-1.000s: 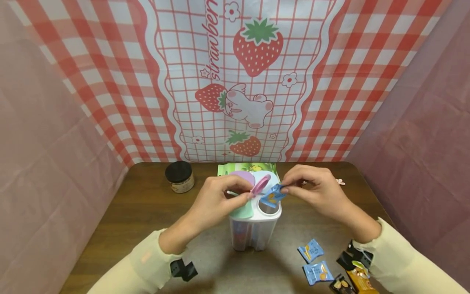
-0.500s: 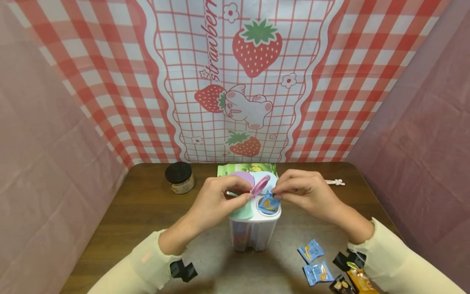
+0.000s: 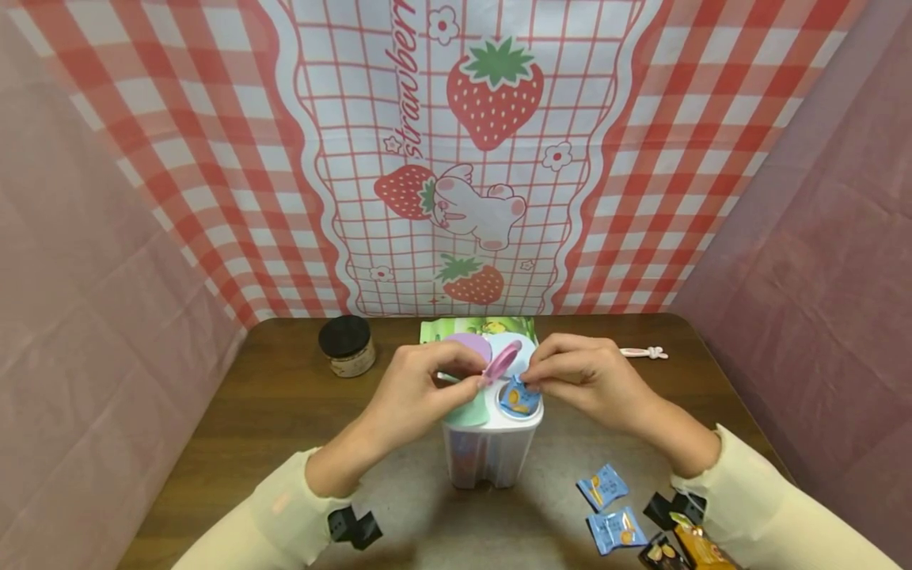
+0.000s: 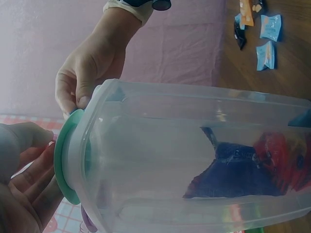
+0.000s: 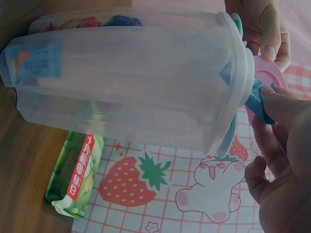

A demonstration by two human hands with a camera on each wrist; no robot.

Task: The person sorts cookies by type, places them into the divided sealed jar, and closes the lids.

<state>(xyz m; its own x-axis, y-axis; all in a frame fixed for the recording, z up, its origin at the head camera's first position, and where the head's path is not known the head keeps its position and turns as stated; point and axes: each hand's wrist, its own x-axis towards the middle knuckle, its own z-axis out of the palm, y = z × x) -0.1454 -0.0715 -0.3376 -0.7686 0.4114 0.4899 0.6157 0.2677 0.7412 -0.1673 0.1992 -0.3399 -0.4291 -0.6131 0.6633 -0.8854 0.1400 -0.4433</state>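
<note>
A clear plastic storage container [image 3: 492,457] with a white top stands mid-table, its round openings fitted with coloured lids. My left hand [image 3: 419,388] pinches the raised pink lid [image 3: 503,362] between thumb and fingers. At the front right opening, my right hand [image 3: 597,381] pinches a small blue snack packet [image 3: 519,397]; the right wrist view shows the packet [image 5: 260,104] partly inside the rim. The green lid [image 4: 67,158], purple lid [image 3: 470,343] and light blue lid [image 3: 518,348] cover the other openings. Inside lie a blue packet [image 5: 34,62], a dark blue packet [image 4: 233,170] and red wrappers [image 4: 279,160].
Two blue packets [image 3: 616,530], a black packet [image 3: 664,552] and an orange packet [image 3: 701,548] lie front right. Behind the container is a green package [image 3: 436,329]. A black-lidded jar [image 3: 347,345] stands back left; a white rabbit-topped stick [image 3: 644,353] lies back right.
My right hand has moved left and slightly down, bringing the blue packet from above the rim into the opening. My left hand keeps the pink lid raised in nearly the same place.
</note>
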